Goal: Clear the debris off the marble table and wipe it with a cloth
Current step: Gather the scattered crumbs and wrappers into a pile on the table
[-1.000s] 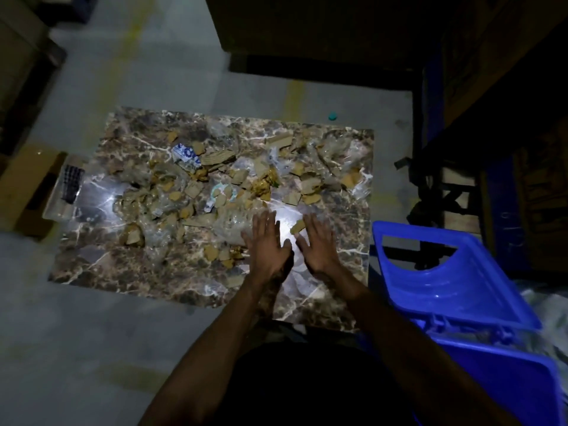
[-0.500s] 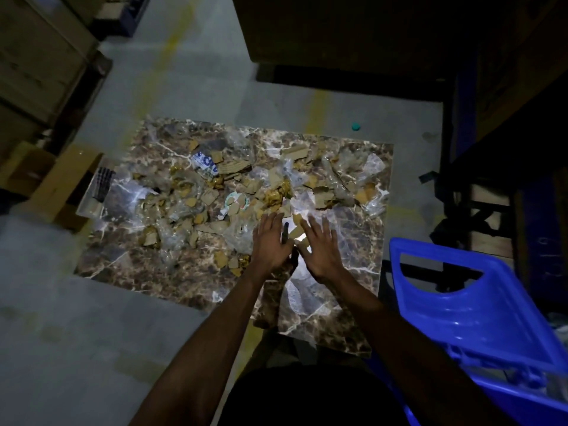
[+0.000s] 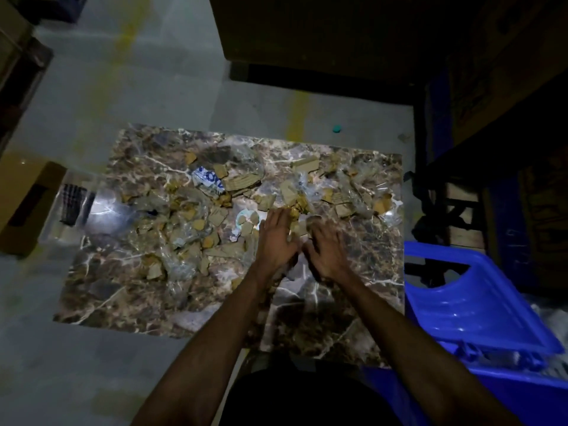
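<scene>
A brown marble table (image 3: pixel 322 321) with white veins stands on a grey floor. Torn cardboard scraps (image 3: pixel 239 182) and clear plastic wrappers (image 3: pixel 181 265) litter its far and middle parts, with a blue-and-white wrapper (image 3: pixel 209 179) among them. My left hand (image 3: pixel 276 238) and my right hand (image 3: pixel 327 250) lie side by side, palms down, at the near edge of the debris. Their fingers are spread and reach into the scraps; whether they hold any is not visible. No cloth is in sight.
A blue plastic bin (image 3: pixel 479 302) stands right of the table, close to my right forearm. A cardboard box (image 3: pixel 27 207) and a clear packet with dark contents (image 3: pixel 73 204) sit on the left. A small teal cap (image 3: pixel 337 128) lies on the floor beyond. Dark shelving rises at the right.
Both hands have slid forward from the bare near part of the table to the edge of the debris pile. The camera has moved in and tilted.
</scene>
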Motion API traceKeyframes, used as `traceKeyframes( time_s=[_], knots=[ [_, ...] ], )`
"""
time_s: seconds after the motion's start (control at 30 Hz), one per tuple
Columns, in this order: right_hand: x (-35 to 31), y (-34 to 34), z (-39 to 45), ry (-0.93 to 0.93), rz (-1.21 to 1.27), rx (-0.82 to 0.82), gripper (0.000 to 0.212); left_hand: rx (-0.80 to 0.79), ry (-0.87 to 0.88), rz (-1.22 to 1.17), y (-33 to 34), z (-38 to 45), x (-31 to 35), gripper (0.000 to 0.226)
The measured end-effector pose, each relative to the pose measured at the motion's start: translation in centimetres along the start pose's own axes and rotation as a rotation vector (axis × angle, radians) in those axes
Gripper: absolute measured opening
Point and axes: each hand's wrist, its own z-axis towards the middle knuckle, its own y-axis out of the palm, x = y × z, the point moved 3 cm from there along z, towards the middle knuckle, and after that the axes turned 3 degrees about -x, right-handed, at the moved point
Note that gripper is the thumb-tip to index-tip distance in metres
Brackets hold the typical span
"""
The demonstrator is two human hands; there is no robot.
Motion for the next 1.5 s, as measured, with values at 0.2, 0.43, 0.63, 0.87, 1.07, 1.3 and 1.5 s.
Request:
traceKeyframes(
  time_s=[0.2,0.43,0.63,0.87,1.07,1.3,1.5],
  knots=[
    [-1.6,-3.1,7.6,0.182,0.139,0.200,0.071,-0.018,0.074,-0.017,-2.0,1.9,-4.2,0.076],
    [-3.4,0.9,6.6,0.172,0.012,-0.048,0.070,0.003,0.064,-0.065,-2.7,4.2,-7.5,0.074],
    [-5.5,-0.5,5.5,0.140,0.048,0.153,0.062,-0.045,0.144,-0.035,-2.2,5.0,-7.8,0.079],
    [-6.4,0.2,11.5,0.129,0.067,-0.030,0.070,0.018,0.186,-0.056,-3.0,4.1,-9.0,0.064],
    [-8.2,4.7,7.0,0.046,0.001,-0.179,0.066,0.158,0.042,0.150,-7.0,7.2,-10.6,0.068],
    [-7.4,-1.4,11.7,0.134,-0.010,0.062,0.069,-0.001,0.074,0.247,-5.3,5.8,-12.3,0.068],
    [-5.3,-0.9,14.7,0.247,-0.002,-0.110,0.081,0.038,0.106,0.230,-5.0,4.9,-11.0,0.058]
  ],
)
